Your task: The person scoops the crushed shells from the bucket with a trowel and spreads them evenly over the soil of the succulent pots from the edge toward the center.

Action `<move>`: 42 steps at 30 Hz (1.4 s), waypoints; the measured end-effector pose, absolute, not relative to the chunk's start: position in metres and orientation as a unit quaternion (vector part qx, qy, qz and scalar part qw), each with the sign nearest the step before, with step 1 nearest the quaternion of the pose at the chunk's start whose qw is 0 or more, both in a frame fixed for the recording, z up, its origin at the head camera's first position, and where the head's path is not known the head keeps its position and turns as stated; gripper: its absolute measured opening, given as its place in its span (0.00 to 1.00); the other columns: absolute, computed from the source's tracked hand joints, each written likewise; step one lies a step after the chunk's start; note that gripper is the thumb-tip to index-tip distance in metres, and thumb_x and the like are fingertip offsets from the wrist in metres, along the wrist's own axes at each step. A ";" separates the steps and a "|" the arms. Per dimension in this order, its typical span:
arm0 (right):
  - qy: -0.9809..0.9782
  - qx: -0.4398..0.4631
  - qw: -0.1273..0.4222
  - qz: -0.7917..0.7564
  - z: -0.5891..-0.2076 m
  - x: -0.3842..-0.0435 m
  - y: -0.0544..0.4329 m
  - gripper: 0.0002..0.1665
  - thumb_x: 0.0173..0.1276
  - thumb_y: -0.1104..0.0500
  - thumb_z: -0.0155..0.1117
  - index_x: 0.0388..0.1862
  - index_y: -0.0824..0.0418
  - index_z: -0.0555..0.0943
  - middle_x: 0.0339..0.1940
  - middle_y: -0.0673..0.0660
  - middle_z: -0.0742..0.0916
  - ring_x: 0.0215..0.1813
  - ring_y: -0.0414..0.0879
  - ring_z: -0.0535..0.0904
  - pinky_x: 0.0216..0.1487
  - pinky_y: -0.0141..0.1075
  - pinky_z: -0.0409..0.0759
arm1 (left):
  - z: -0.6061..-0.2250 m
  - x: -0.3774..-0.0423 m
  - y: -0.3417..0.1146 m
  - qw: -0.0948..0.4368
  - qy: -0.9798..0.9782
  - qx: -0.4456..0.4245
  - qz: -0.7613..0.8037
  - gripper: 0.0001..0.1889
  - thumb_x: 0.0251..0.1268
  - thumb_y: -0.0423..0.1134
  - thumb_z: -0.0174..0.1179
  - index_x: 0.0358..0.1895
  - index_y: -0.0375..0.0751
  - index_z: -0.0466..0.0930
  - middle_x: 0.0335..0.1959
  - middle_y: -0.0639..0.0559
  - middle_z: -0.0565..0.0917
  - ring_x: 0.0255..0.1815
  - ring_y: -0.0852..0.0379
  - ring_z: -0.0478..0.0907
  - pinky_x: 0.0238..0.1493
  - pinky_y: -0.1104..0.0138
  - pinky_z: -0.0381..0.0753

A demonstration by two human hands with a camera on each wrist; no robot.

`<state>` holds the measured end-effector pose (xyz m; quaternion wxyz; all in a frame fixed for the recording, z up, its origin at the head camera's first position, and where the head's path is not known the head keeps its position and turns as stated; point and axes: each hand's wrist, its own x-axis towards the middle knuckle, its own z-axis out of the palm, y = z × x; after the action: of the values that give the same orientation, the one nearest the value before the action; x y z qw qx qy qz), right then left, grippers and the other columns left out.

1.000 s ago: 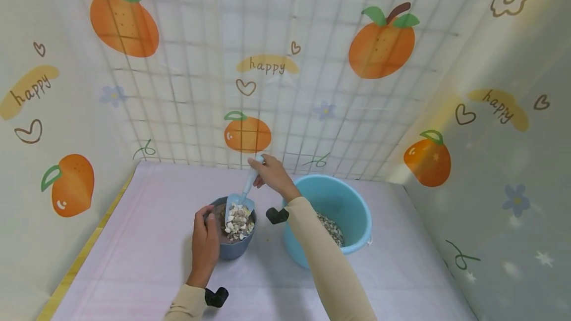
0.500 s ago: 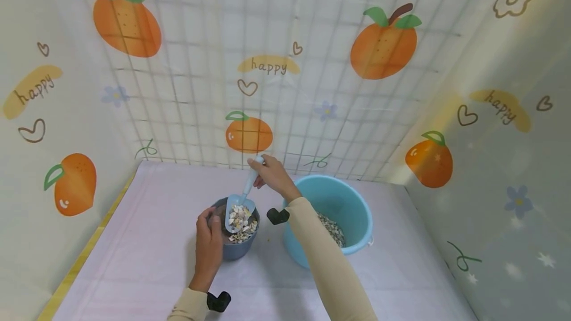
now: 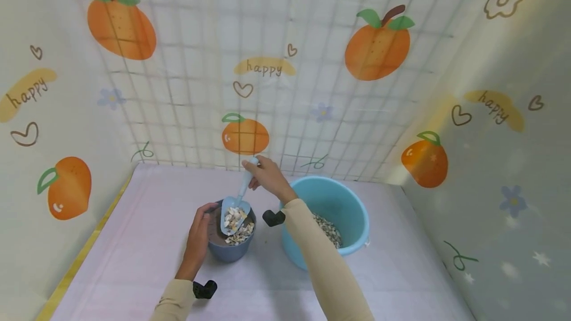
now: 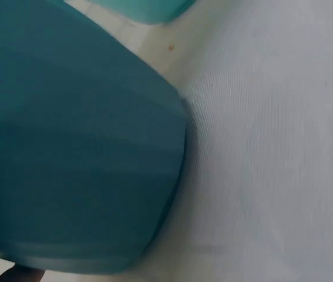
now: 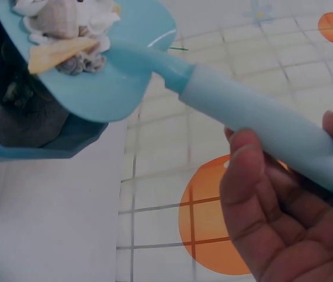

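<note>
My right hand grips the handle of a light blue scoop above a dark blue pot. Small seashells and pale bits lie in the scoop's blade, which slopes down over the pot. More shell bits lie inside the pot at its front right, over a dark grey-brown surface. My left hand holds the pot from the left, thumb near the rim and fingers reaching round the back. In the left wrist view, the pot's wall hides most of that hand.
A larger light blue bucket, partly filled with similar bits, stands to the right under my right forearm. Pale cloth covers the table. A wire grid behind printed fabric rises along the back.
The scoop carries fewer bits, and shells now show at the pot's front right. My left hand has shifted slightly left on the pot. The right hand keeps its grip on the handle.
</note>
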<state>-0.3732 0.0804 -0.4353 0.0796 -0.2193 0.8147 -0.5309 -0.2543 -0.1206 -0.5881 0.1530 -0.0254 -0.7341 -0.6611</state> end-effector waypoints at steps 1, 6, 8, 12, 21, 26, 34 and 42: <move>0.814 -0.221 0.079 -0.531 -0.435 -0.374 0.080 0.23 0.83 0.43 0.58 0.44 0.63 0.76 0.28 0.63 0.87 0.29 0.53 0.86 0.37 0.46 0.88 | -0.589 -0.254 -0.120 0.159 -0.731 -0.026 -0.663 0.21 0.89 0.40 0.35 0.71 0.39 0.70 0.72 0.44 0.73 0.79 0.49 0.60 0.77 0.50 0.55; 0.815 -0.231 0.074 -0.526 -0.436 -0.374 0.078 0.24 0.82 0.42 0.57 0.45 0.63 0.76 0.27 0.62 0.87 0.30 0.56 0.86 0.37 0.46 0.87 | -0.586 -0.252 -0.118 0.172 -0.729 -0.013 -0.662 0.21 0.89 0.40 0.34 0.71 0.39 0.71 0.72 0.44 0.73 0.79 0.49 0.60 0.77 0.50 0.54; 0.816 -0.235 0.074 -0.523 -0.437 -0.374 0.077 0.25 0.82 0.41 0.57 0.45 0.65 0.76 0.26 0.62 0.86 0.32 0.59 0.86 0.36 0.43 0.87 | -0.585 -0.250 -0.117 0.171 -0.733 -0.002 -0.659 0.22 0.89 0.41 0.33 0.71 0.40 0.71 0.72 0.45 0.73 0.79 0.50 0.60 0.78 0.50 0.54; 0.816 -0.238 0.074 -0.521 -0.438 -0.374 0.076 0.27 0.82 0.41 0.57 0.47 0.67 0.77 0.25 0.61 0.86 0.33 0.62 0.86 0.35 0.43 0.87 | -0.586 -0.247 -0.115 0.171 -0.737 0.013 -0.653 0.22 0.89 0.43 0.33 0.71 0.41 0.71 0.73 0.45 0.72 0.79 0.49 0.59 0.78 0.49 0.54; 0.817 -0.241 0.069 -0.520 -0.439 -0.376 0.076 0.24 0.82 0.42 0.58 0.49 0.64 0.77 0.24 0.59 0.86 0.33 0.65 0.85 0.34 0.43 0.86 | -0.585 -0.244 -0.110 0.181 -0.738 0.024 -0.650 0.22 0.90 0.45 0.34 0.71 0.43 0.71 0.73 0.47 0.72 0.79 0.50 0.60 0.77 0.48 0.55; 0.820 -0.244 0.065 -0.514 -0.437 -0.375 0.075 0.23 0.82 0.42 0.58 0.50 0.62 0.78 0.24 0.59 0.86 0.29 0.55 0.85 0.34 0.43 0.86 | -0.584 -0.243 -0.105 0.185 -0.740 0.034 -0.646 0.22 0.90 0.47 0.34 0.72 0.44 0.70 0.74 0.47 0.72 0.79 0.49 0.60 0.77 0.48 0.56; 0.826 -0.248 0.061 -0.502 -0.434 -0.373 0.076 0.25 0.81 0.40 0.58 0.50 0.62 0.78 0.24 0.58 0.86 0.30 0.56 0.85 0.35 0.42 0.86 | -0.584 -0.240 -0.100 0.192 -0.739 0.051 -0.644 0.22 0.90 0.48 0.34 0.71 0.45 0.70 0.74 0.46 0.72 0.80 0.48 0.60 0.77 0.46 0.57; 0.823 -0.249 0.063 -0.507 -0.436 -0.374 0.076 0.27 0.80 0.38 0.60 0.49 0.63 0.78 0.24 0.58 0.86 0.33 0.65 0.85 0.35 0.43 0.85 | -0.584 -0.237 -0.095 0.194 -0.743 0.065 -0.637 0.22 0.90 0.50 0.34 0.70 0.45 0.69 0.75 0.45 0.70 0.80 0.46 0.59 0.76 0.44 0.58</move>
<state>-0.3742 0.0764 -0.4359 0.0630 -0.2486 0.8228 -0.5072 -0.2369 -0.0945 -0.5839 0.1937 0.0653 -0.7430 -0.6373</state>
